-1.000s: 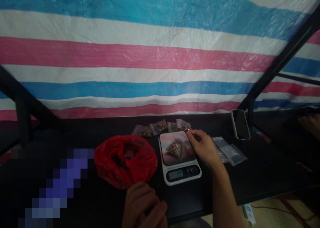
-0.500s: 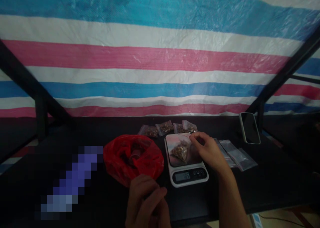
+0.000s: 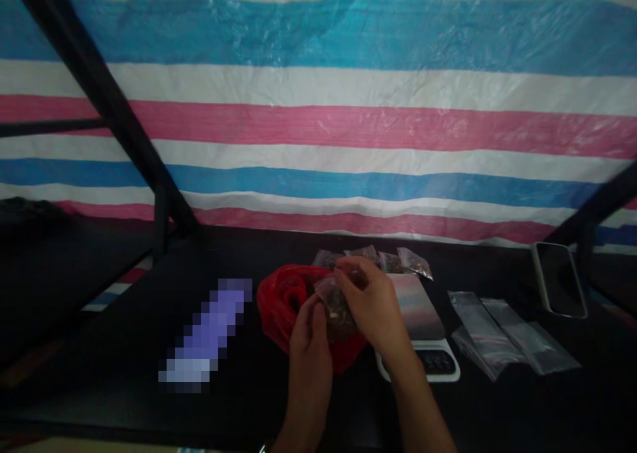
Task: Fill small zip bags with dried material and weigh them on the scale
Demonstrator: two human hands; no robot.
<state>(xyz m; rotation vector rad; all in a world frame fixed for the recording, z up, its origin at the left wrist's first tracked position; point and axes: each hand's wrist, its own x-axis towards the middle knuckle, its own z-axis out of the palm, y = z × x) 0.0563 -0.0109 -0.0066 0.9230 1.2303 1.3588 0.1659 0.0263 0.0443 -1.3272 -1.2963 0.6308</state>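
Observation:
A small clear bag of dried brownish pieces [image 3: 338, 312] is held up over the right part of a red plastic bag [image 3: 276, 300]. My right hand [image 3: 371, 300] pinches its top edge, and my left hand [image 3: 311, 337] grips its left side with fingers closed. The white scale [image 3: 418, 307] lies just right of the red bag, its plate bare and its display hidden behind my right forearm. Behind the scale and red bag sit several filled clear bags [image 3: 415, 263].
Flat clear zip bags [image 3: 490, 330] lie right of the scale. A phone [image 3: 560, 280] leans at the far right. A blurred purple patch [image 3: 212, 327] is on the black table [image 3: 239, 406] at left. Black bars and a striped sheet [image 3: 348, 128] stand behind.
The filled bag has left the scale and moved left in my right hand. My left hand has risen and taken hold of it too. The view has shifted left.

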